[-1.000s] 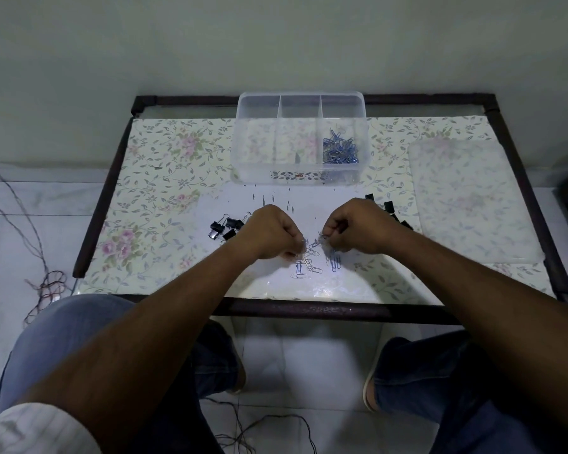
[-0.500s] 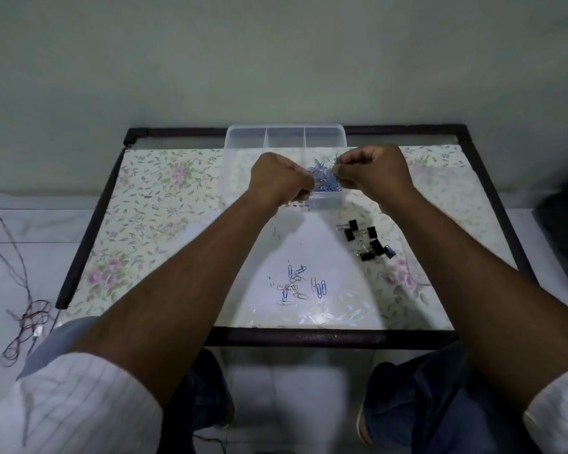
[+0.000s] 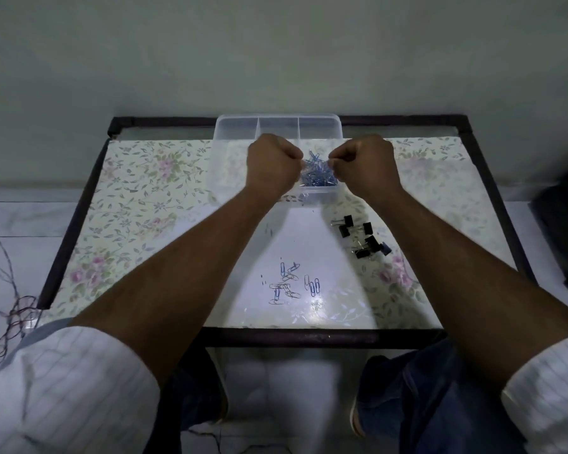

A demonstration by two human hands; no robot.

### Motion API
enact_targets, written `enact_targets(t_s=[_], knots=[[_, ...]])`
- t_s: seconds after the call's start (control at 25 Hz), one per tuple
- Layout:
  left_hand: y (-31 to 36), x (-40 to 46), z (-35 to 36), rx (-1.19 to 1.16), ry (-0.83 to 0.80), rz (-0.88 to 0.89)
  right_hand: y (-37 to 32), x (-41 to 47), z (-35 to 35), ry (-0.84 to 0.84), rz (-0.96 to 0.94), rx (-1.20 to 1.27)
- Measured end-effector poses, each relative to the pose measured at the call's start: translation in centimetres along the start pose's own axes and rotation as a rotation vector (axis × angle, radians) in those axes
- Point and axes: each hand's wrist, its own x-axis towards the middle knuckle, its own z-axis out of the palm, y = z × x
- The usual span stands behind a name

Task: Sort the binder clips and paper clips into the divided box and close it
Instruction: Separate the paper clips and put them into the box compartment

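Both hands, the left hand [image 3: 271, 162] and the right hand [image 3: 364, 163], are hovering curled into fists over the divided box [image 3: 236, 131] at upper centre; whether they are pinching clips I cannot tell. Paper clips [image 3: 291, 285] and binder clips [image 3: 361, 235] are lying on the tabletop [image 3: 138, 204].

Floral-topped table [image 3: 138, 204] bearing divided box [image 3: 236, 132], loose paper clips [image 3: 292, 285], binder clips [image 3: 363, 237]

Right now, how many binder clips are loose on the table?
6: the binder clips sit in one cluster on the table, near side of the box, beside the right forearm. More may lie hidden under the arms.
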Motion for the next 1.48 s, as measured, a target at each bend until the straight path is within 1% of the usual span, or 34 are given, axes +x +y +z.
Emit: enact_targets(t_s=[0.08, 0.16, 0.24, 0.28, 0.36, 0.44, 0.52, 0.6, 0.72, 0.8, 0.88, 0.96, 1.12, 1.2, 1.32, 1.48], knots=[[-0.4, -3.0, -2.0, 0.034, -0.012, 0.046, -0.9, -2.5, -0.8, -0.064, -0.060, -0.044], [-1.7, -6.7, -4.3, 0.204, -0.110, 0.100, -1.2, -6.0, -0.8, -0.268, -0.119, -0.119], [-3.4, -10.3, -5.9, 0.424, -0.273, 0.081, -1.1, -10.3, -0.3, -0.484, -0.069, -0.276], [-4.4, -11.9, -6.2, 0.520, -0.338, 0.036, -0.8, -12.3, 0.3, -0.544, -0.018, -0.372], [-6.0, -14.5, -5.9, 0.663, -0.412, -0.063, -0.1, -15.2, 1.9, -0.598, 0.086, -0.498], [-7.2, -15.8, -4.8, 0.711, -0.464, -0.089, 0.4, -16.2, 3.5, -0.592, 0.122, -0.522], [-7.9, -15.9, -3.6, 0.718, -0.509, -0.032, 0.6, -15.7, 4.8, -0.553, 0.089, -0.503], [-8.5, -15.0, -3.0, 0.691, -0.492, 0.037, 0.6, -15.0, 5.7, -0.527, 0.045, -0.433], [-9.2, -13.3, -3.0, 0.629, -0.445, 0.090, 0.8, -13.9, 6.2, -0.522, -0.004, -0.316], [-9.6, -12.6, -3.1, 0.618, -0.410, 0.118, 0.9, -13.1, 6.0, -0.511, -0.057, -0.280], [-9.9, -12.4, -3.2, 0.604, -0.376, 0.159, 0.9, -12.6, 5.8, -0.488, -0.104, -0.280], [-10.0, -12.5, -3.2, 0.605, -0.369, 0.199, 0.7, -12.7, 5.7, -0.506, -0.116, -0.313], [-10.2, -13.0, -2.8, 0.738, -0.448, 0.327, 0.6, -14.3, 6.6, -0.599, -0.200, -0.546], [-10.4, -13.2, -2.7, 0.744, -0.452, 0.364, 0.7, -14.5, 6.7, -0.584, -0.238, -0.514], [-10.6, -13.7, -2.5, 0.687, -0.462, 0.347, 1.1, -14.4, 6.3, -0.552, -0.305, -0.420], [-11.0, -14.1, -2.2, 0.656, -0.462, 0.354, 1.7, -14.5, 6.2, -0.519, -0.348, -0.391]])
